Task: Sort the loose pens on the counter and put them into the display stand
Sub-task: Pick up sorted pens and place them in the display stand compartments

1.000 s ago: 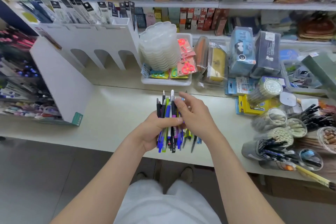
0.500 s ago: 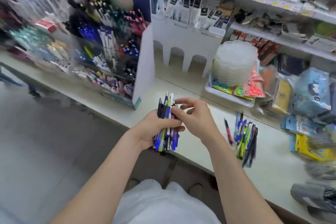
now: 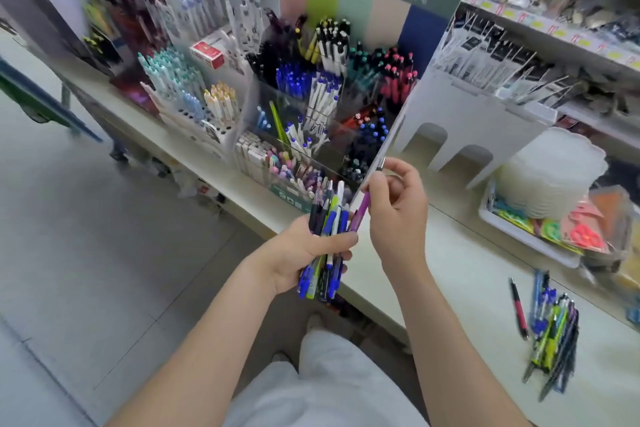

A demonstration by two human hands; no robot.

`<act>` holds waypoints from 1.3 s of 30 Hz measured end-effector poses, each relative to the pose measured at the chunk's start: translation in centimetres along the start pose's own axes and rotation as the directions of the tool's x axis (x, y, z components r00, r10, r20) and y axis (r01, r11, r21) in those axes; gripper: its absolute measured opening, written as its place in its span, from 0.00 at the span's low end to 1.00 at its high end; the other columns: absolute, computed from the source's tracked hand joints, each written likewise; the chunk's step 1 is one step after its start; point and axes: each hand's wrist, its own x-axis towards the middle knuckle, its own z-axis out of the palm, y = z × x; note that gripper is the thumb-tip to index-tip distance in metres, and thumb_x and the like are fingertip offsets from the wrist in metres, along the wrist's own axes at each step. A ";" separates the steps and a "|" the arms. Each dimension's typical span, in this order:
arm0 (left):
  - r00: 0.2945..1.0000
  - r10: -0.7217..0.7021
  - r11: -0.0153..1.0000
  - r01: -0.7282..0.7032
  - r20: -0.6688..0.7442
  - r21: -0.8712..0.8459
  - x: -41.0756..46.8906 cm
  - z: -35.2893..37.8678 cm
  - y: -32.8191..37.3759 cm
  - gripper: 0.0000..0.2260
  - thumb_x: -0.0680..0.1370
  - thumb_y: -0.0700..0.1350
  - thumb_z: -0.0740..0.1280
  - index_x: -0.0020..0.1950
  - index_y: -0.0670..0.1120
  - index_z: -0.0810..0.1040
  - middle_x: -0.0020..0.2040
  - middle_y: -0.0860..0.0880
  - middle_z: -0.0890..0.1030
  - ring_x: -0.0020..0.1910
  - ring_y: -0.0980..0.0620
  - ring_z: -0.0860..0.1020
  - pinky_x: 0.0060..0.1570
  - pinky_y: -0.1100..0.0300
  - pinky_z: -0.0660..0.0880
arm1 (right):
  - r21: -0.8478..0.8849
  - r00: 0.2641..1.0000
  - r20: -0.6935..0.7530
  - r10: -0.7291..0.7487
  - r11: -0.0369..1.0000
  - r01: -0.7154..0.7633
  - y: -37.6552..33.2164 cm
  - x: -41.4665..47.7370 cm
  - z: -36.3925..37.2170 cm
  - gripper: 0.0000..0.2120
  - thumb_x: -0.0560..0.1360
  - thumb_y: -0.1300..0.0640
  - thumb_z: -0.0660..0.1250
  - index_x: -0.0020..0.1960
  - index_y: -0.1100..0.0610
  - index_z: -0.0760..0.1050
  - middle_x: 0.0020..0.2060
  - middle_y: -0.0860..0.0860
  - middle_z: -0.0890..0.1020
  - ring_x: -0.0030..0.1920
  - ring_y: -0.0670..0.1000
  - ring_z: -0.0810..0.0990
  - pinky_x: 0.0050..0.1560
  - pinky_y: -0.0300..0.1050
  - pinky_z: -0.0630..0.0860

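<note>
My left hand (image 3: pixel 304 250) grips a bundle of pens (image 3: pixel 325 236), blue, black and yellow-green, held upright just in front of the display stand (image 3: pixel 322 104). My right hand (image 3: pixel 398 215) pinches a purple pen (image 3: pixel 362 210) with a silver tip, drawn partly up out of the bundle. The stand's clear compartments hold sorted pens in blue, white, black, red and teal. A loose pile of pens (image 3: pixel 550 326) lies on the white counter (image 3: pixel 460 263) at the right, with a red pen (image 3: pixel 518 307) beside it.
A white arched rack (image 3: pixel 464 121) of packaged refills stands right of the stand. A white tray (image 3: pixel 526 236) with stacked clear lids and scissors sits behind the loose pens. Shelves of stationery fill the back right. Grey floor lies to the left.
The view has swung left toward the display stand. My right hand has pulled a purple pen up out of the bundle. The loose pile now lies far right.
</note>
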 end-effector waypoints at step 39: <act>0.993 -0.074 0.798 0.004 0.092 0.602 8.3 -15.8 18.8 0.12 0.77 0.45 0.79 0.58 0.46 0.83 0.50 0.46 0.88 0.49 0.45 0.88 0.60 0.42 0.82 | -0.303 0.961 -0.269 -0.060 0.953 -0.025 -4.7 12.7 18.8 0.10 0.84 0.50 0.67 0.47 0.51 0.81 0.36 0.44 0.82 0.35 0.44 0.77 0.40 0.43 0.73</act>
